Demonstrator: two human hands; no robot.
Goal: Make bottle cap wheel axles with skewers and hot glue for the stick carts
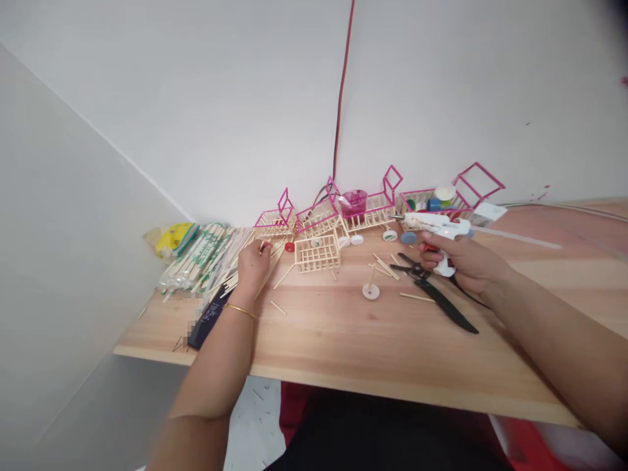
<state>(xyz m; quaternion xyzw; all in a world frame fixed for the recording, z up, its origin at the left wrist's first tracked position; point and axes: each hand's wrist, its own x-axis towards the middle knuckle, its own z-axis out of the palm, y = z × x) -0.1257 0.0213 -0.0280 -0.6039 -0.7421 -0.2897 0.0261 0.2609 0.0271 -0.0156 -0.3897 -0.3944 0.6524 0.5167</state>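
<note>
My right hand (451, 258) is wrapped around the handle of a white hot glue gun (436, 226), its nozzle pointing left and a clear glue stick (520, 237) poking out behind. My left hand (254, 260) reaches over a heap of thin wooden sticks (233, 271), fingers curled together; what they pinch, if anything, is too small to name. Just right of it stands a small wooden stick cart frame (318, 254). Between my hands a white bottle cap (371, 292) lies on the table with a short stick standing up from it.
Several stick carts with pink edges (321, 222) line the wall, one carrying a pink-stained cup (354, 204). Dark-handled pruning shears (444, 304) lie below the glue gun. A phone (209, 320) rests beneath my left forearm. Bagged sticks (201, 255) sit at the left.
</note>
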